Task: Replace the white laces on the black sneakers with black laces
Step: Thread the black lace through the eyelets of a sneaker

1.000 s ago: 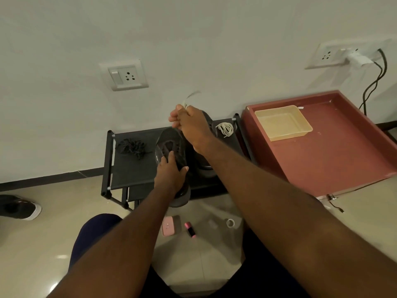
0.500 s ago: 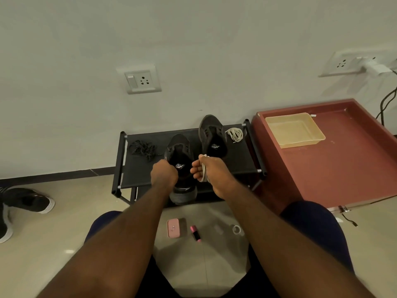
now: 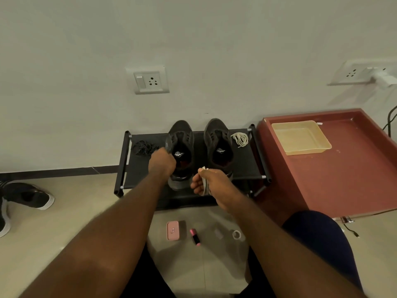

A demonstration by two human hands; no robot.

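Gripped a sneaker (image 3: 181,138) on the rack (image 3: 242,166) with the left hand (image 3: 162,163). Clutched a bunched white lace (image 3: 204,186) in the right hand (image 3: 214,183) at the rack's front. Had black laces (image 3: 142,147) heaped at its left end.

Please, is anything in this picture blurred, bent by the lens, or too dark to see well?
Head view: dim, even light; the wide lens tilts the wall socket; the forearms nearest the camera look soft; the black laces nearly vanish against the black rack.
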